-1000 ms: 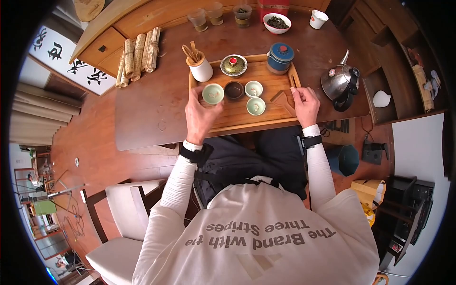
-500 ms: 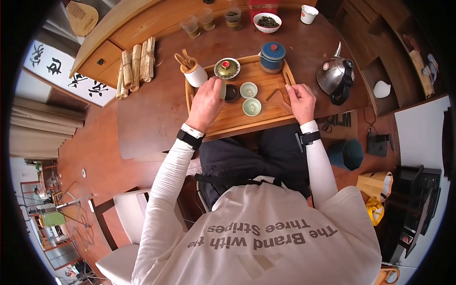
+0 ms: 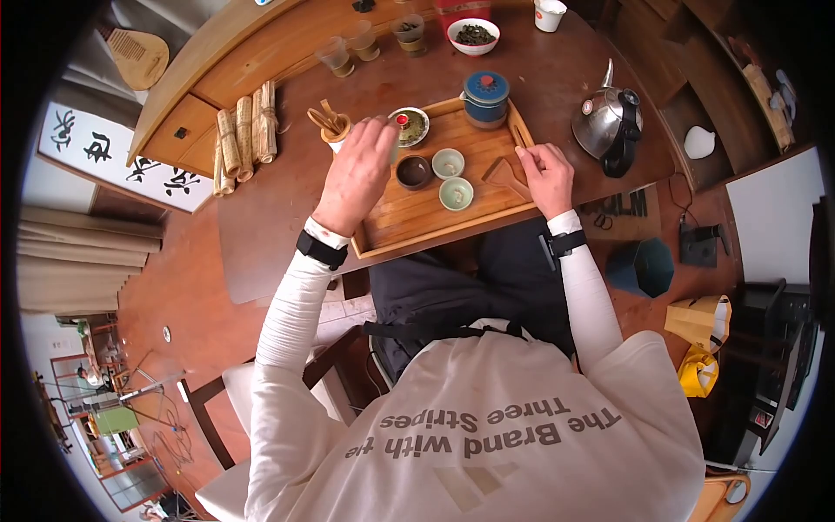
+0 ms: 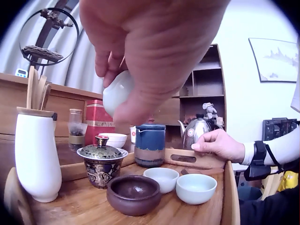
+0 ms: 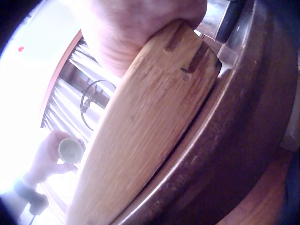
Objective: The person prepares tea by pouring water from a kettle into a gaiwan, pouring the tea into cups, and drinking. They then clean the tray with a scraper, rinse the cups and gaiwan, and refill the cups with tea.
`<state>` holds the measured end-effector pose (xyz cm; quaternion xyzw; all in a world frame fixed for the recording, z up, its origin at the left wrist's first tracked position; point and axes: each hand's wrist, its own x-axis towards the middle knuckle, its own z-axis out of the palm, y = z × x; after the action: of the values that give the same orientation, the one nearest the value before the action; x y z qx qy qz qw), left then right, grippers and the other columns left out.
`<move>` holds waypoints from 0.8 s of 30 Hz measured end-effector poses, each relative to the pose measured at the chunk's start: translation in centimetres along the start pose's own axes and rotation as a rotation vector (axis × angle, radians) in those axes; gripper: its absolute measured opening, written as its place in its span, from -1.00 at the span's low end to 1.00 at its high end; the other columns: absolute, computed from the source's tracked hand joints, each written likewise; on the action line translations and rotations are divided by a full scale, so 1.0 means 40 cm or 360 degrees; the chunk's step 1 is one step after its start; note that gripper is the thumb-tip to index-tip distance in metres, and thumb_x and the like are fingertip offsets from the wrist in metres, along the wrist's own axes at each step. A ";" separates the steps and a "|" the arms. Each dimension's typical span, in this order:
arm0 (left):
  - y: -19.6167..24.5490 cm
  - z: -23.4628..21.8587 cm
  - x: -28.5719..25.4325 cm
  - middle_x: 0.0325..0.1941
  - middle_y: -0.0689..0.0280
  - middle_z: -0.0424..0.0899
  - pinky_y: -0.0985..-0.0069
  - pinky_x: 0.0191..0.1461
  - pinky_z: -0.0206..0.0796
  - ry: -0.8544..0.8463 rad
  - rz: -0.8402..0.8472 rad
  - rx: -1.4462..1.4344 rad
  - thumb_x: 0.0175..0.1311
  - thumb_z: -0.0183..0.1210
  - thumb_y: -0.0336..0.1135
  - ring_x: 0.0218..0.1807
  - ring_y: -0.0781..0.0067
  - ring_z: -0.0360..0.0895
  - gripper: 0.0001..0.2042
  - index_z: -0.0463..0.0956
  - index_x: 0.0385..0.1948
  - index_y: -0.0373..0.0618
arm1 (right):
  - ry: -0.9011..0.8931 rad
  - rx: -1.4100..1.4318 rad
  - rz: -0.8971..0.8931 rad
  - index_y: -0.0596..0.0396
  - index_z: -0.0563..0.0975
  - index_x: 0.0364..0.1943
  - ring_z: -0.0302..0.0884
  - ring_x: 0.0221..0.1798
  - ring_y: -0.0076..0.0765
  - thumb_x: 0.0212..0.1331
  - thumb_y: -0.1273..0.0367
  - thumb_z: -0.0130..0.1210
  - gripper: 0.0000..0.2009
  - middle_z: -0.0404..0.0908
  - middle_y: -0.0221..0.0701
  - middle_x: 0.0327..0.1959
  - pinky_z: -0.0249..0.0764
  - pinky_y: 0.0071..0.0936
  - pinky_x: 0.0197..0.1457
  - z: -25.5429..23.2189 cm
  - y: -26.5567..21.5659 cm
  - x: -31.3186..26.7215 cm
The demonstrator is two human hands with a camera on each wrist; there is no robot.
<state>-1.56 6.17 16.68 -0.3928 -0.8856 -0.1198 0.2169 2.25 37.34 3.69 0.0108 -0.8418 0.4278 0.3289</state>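
My left hand (image 3: pixel 357 178) holds a pale green teacup (image 4: pixel 117 93), raised and tilted above the left side of the wooden tray (image 3: pixel 417 233); in the head view the hand hides most of it. Below stands a dark brown cup (image 4: pixel 133 194), beside two more pale green teacups (image 3: pixel 448 163) (image 3: pixel 456 194). A lidded bowl (image 4: pixel 101 164) with a patterned body and a white tool holder (image 4: pixel 37 159) are at the tray's left end. My right hand (image 3: pixel 550 178) grips the tray's right end wall, thumb and forefinger near the handle slot, by a flat brown wooden piece (image 3: pixel 502 172).
A blue lidded pot (image 3: pixel 485 100) occupies the tray's far right corner. The steel kettle (image 3: pixel 600 126) stands right of the tray. Farther back are a bowl of tea leaves (image 3: pixel 474 35), several plastic cups (image 3: pixel 365 43) and a white paper cup (image 3: pixel 549 16). Bamboo rolls (image 3: pixel 245 130) lie left.
The left hand has lifted the teacup away from me and turned it, so its inside no longer shows in the head view. The right hand stays at the tray's end. The head view has shifted.
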 end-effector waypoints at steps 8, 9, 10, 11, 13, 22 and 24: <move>0.050 0.081 -0.142 -0.11 0.09 0.64 0.33 0.02 0.52 0.0388 -0.1247 -0.0707 0.05 0.48 -0.34 -0.07 0.19 0.67 -0.50 0.45 0.00 -0.28 | 0.0021 0.0011 0.0021 0.16 0.62 -0.41 0.55 -0.40 -0.18 0.24 0.37 0.36 -0.82 0.58 -0.33 -0.49 0.46 -0.27 -0.32 0.000 -0.003 -0.002; 0.056 0.093 -0.163 -0.13 0.13 0.65 0.38 -0.01 0.50 0.0440 -0.1235 -0.0606 0.05 0.48 -0.32 -0.12 0.28 0.63 -0.51 0.47 -0.02 -0.27 | 0.0013 -0.0004 0.0015 0.16 0.62 -0.41 0.55 -0.41 -0.19 0.23 0.37 0.37 -0.82 0.58 -0.33 -0.48 0.46 -0.28 -0.32 0.000 -0.001 0.000; 0.058 0.103 -0.180 -0.13 0.13 0.65 0.38 -0.01 0.50 0.0438 -0.1237 -0.0608 0.05 0.48 -0.32 -0.12 0.28 0.63 -0.51 0.47 -0.02 -0.27 | 0.0003 -0.0018 0.0009 0.15 0.62 -0.41 0.56 -0.41 -0.21 0.23 0.38 0.37 -0.83 0.58 -0.33 -0.48 0.47 -0.29 -0.32 0.000 0.001 0.000; 0.065 0.103 -0.190 -0.13 0.13 0.65 0.39 -0.01 0.49 0.0377 -0.1396 -0.0726 0.04 0.48 -0.32 -0.13 0.28 0.62 -0.52 0.48 -0.03 -0.27 | -0.0005 -0.0019 0.0011 0.15 0.62 -0.41 0.56 -0.41 -0.21 0.23 0.38 0.37 -0.83 0.58 -0.33 -0.48 0.47 -0.29 -0.32 -0.001 0.000 -0.002; 0.087 0.103 -0.207 -0.12 0.13 0.65 0.40 0.02 0.49 0.0399 -0.1580 -0.1025 0.02 0.49 -0.35 -0.09 0.27 0.62 -0.51 0.48 -0.03 -0.26 | -0.0007 0.0042 0.0093 0.15 0.63 -0.40 0.56 -0.43 -0.25 0.24 0.38 0.37 -0.83 0.59 -0.33 -0.48 0.48 -0.32 -0.33 0.000 -0.006 0.000; 0.143 0.183 -0.255 -0.07 0.05 0.67 0.14 0.11 0.46 0.0066 -0.1335 -0.0691 -0.11 0.53 -0.32 -0.01 -0.07 0.61 -0.46 0.51 -0.04 -0.22 | -0.0028 -0.0007 0.0087 0.16 0.64 -0.39 0.55 -0.44 -0.25 0.25 0.38 0.37 -0.84 0.60 -0.32 -0.47 0.48 -0.33 -0.33 -0.004 -0.010 0.001; 0.148 0.185 -0.251 -0.10 0.09 0.66 0.13 0.15 0.40 0.0051 -0.1250 -0.0437 -0.10 0.54 -0.27 0.02 -0.03 0.58 -0.47 0.52 -0.05 -0.20 | -0.0026 -0.0012 0.0066 0.16 0.64 -0.39 0.55 -0.44 -0.25 0.25 0.37 0.36 -0.84 0.60 -0.32 -0.48 0.47 -0.33 -0.33 -0.003 -0.006 0.002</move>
<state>6.72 6.43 5.63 -0.0484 -0.9405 -0.3164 0.1141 2.32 37.30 3.95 -0.0043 -0.8461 0.4314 0.3131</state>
